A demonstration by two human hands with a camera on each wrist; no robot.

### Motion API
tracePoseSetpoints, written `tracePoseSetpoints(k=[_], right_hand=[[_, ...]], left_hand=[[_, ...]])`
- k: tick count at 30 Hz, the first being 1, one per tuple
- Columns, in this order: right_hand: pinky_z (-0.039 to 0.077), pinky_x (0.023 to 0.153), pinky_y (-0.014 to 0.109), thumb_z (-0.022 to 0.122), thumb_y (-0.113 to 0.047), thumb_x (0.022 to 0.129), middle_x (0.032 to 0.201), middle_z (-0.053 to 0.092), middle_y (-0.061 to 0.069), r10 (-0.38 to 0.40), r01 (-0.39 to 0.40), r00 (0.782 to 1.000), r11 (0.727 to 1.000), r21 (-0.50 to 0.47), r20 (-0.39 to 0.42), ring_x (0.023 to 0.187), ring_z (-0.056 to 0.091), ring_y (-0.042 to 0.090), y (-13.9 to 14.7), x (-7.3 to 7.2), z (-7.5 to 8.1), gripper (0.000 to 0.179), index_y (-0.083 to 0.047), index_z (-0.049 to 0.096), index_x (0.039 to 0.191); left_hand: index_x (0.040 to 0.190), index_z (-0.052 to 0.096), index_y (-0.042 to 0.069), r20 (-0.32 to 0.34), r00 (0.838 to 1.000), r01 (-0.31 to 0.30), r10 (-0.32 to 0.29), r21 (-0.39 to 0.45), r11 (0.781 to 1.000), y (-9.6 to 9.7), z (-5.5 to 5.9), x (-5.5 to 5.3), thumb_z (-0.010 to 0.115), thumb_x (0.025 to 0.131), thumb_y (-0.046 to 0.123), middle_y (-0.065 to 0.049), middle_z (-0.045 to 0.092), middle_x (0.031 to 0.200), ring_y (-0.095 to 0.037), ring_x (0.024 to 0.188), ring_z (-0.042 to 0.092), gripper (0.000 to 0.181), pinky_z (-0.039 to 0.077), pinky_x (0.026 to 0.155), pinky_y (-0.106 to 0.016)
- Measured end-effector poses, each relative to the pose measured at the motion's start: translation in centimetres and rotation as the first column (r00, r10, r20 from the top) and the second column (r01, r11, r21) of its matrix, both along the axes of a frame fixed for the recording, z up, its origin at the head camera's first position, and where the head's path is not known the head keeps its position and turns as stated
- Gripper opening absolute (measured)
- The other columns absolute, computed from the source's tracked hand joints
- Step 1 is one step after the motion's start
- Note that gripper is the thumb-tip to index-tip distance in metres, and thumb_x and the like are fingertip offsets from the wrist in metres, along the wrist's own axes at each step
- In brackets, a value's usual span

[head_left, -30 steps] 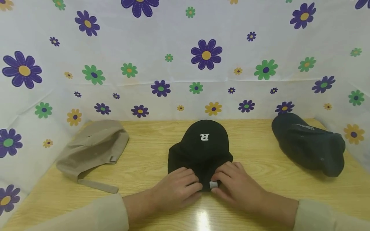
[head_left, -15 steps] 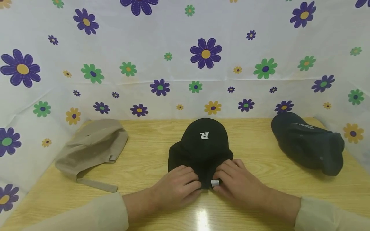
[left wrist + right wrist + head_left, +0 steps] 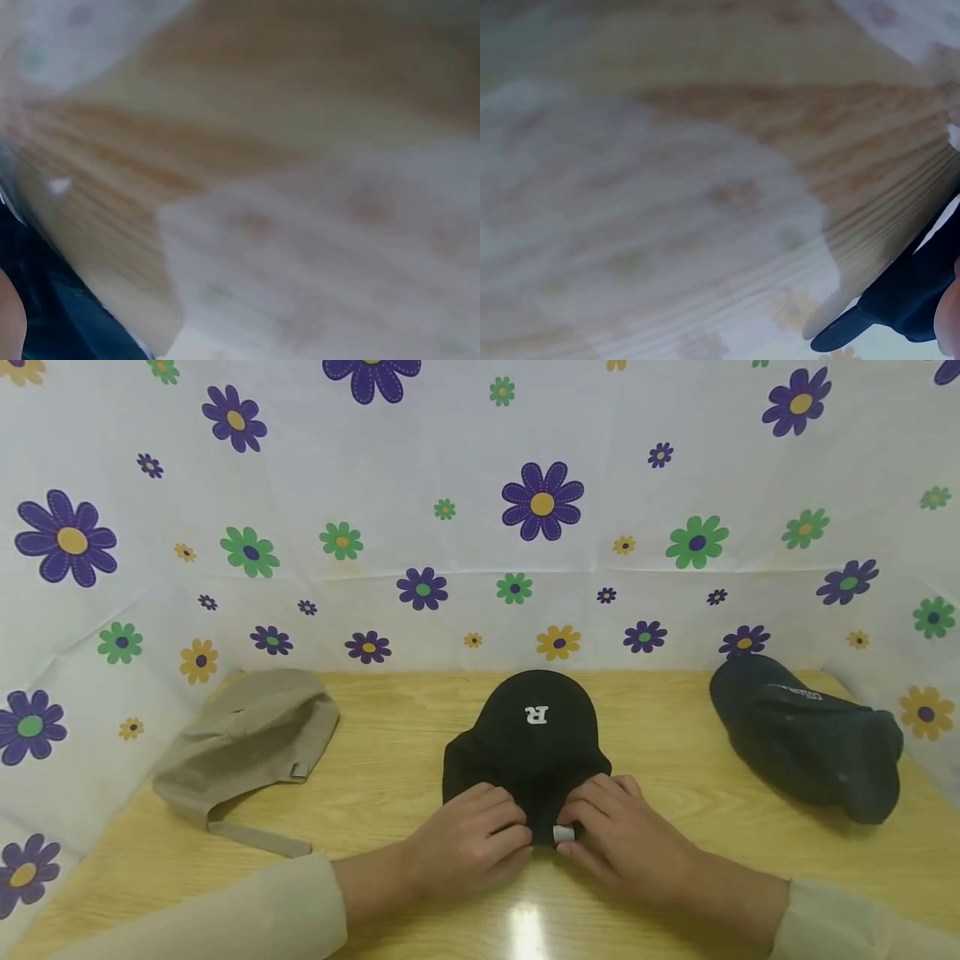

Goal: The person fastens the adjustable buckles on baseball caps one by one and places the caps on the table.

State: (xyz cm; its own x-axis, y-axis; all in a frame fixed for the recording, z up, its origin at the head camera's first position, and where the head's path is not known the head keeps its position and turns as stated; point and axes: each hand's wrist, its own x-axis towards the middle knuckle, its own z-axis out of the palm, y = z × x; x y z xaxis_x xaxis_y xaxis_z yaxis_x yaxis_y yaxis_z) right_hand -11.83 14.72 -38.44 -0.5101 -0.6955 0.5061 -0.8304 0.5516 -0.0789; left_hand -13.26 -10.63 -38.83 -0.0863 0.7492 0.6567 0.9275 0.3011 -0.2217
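Observation:
A black baseball cap (image 3: 517,752) with a white letter R, which appears upside down from here, lies in the middle of the table. My left hand (image 3: 480,839) grips its near edge on the left, fingers curled over the fabric. On the right of that same edge, my right hand (image 3: 626,831) pinches the cap beside a small whitish-grey piece (image 3: 563,834). A narrow strip of black shows between both hands. The left wrist view catches the dark cap (image 3: 64,311) only at its lower left corner; in the right wrist view part of the cap (image 3: 892,304) shows at lower right.
A beige cap (image 3: 247,743) with its strap hanging loose lies at the left of the wooden table (image 3: 390,718). A dark navy cap (image 3: 802,739) rests on its side at the right. Behind stands a white flower-print cloth (image 3: 450,452).
Both hands keep their hold. The cap's near edge has drawn slightly in toward its crown, and the head view has shifted a little. The other caps stay put.

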Motion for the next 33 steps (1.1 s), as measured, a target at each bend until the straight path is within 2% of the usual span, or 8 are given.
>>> tracePoseSetpoints(k=[5,11,16,19,23,26,29,33], right_hand=[[0.034,0.083,0.031,0.061,-0.041,0.098,0.103,0.057,-0.009,0.021,-0.021,1.0,0.999,-0.034,-0.011,0.1,0.051,0.011,0.4,-0.5,0.2,0.025,-0.016,0.061,0.103],[0.034,0.083,0.031,0.062,-0.039,0.097,0.103,0.056,-0.009,0.023,-0.023,1.0,1.0,-0.018,0.013,0.101,0.05,0.011,0.4,-0.9,0.7,0.023,-0.017,0.061,0.103],[0.033,0.082,0.031,0.07,-0.036,0.092,0.102,0.056,-0.009,0.02,-0.02,0.999,1.0,0.015,0.031,0.101,0.05,0.011,0.2,-1.0,0.6,0.021,-0.019,0.062,0.102],[0.033,0.081,0.031,0.074,-0.035,0.087,0.1,0.057,-0.009,0.022,-0.022,1.0,0.999,0.027,0.012,0.1,0.051,0.011,0.1,-0.5,0.0,0.023,-0.019,0.063,0.099],[0.033,0.081,0.03,0.075,-0.038,0.087,0.099,0.057,-0.013,0.002,-0.003,0.999,0.999,0.038,0.045,0.099,0.05,0.008,0.0,1.1,-1.3,0.022,-0.022,0.064,0.097],[0.033,0.082,0.029,0.075,-0.039,0.086,0.098,0.056,-0.016,-0.029,0.025,0.996,0.998,0.051,0.085,0.098,0.049,0.006,0.0,1.8,-1.8,0.021,-0.025,0.064,0.096],[0.034,0.082,0.03,0.077,-0.036,0.085,0.097,0.055,-0.016,-0.056,0.05,0.994,0.997,0.061,0.094,0.096,0.048,0.005,0.0,1.5,-1.6,0.02,-0.025,0.064,0.094],[0.033,0.082,0.03,0.076,-0.035,0.084,0.095,0.055,-0.016,-0.075,0.069,0.994,0.995,0.073,0.08,0.096,0.048,0.006,0.0,0.5,-0.9,0.018,-0.025,0.064,0.093]], left_hand=[[0.083,0.066,0.013,0.024,1.0,-0.003,0.002,0.012,1.0,0.7,0.3,-0.3,0.075,0.08,0.012,0.003,0.062,0.086,-0.014,0.081,0.057,0.009,0.048,0.078,-0.026],[0.08,0.065,0.013,0.047,0.999,-0.009,0.008,0.035,0.999,0.8,0.5,-0.9,0.073,0.079,0.009,0.003,0.061,0.085,-0.014,0.08,0.057,0.009,0.047,0.075,-0.026],[0.08,0.065,0.014,0.076,0.997,-0.027,0.027,-0.002,1.0,0.6,0.4,-1.2,0.074,0.078,0.011,0.004,0.061,0.085,-0.012,0.078,0.056,0.01,0.045,0.071,-0.024],[0.078,0.065,0.014,0.076,0.996,-0.034,0.036,-0.034,0.999,0.6,-0.1,-0.7,0.076,0.077,0.012,0.004,0.061,0.084,-0.012,0.077,0.055,0.011,0.044,0.07,-0.024],[0.077,0.064,0.015,0.112,0.993,-0.032,0.041,-0.08,0.996,0.5,-1.2,0.9,0.077,0.075,0.013,0.005,0.063,0.083,-0.011,0.077,0.056,0.013,0.045,0.069,-0.023],[0.077,0.063,0.016,0.139,0.989,-0.032,0.046,-0.096,0.995,0.3,-1.6,1.5,0.078,0.074,0.015,0.007,0.063,0.08,-0.01,0.075,0.055,0.015,0.044,0.069,-0.022],[0.076,0.063,0.016,0.13,0.99,-0.042,0.053,-0.083,0.996,0.4,-1.4,1.2,0.08,0.074,0.016,0.008,0.062,0.077,-0.01,0.073,0.054,0.017,0.043,0.068,-0.021],[0.076,0.065,0.016,0.08,0.996,-0.043,0.048,-0.063,0.997,0.5,-0.6,0.2,0.08,0.075,0.017,0.007,0.063,0.077,-0.01,0.073,0.055,0.015,0.043,0.068,-0.022]])
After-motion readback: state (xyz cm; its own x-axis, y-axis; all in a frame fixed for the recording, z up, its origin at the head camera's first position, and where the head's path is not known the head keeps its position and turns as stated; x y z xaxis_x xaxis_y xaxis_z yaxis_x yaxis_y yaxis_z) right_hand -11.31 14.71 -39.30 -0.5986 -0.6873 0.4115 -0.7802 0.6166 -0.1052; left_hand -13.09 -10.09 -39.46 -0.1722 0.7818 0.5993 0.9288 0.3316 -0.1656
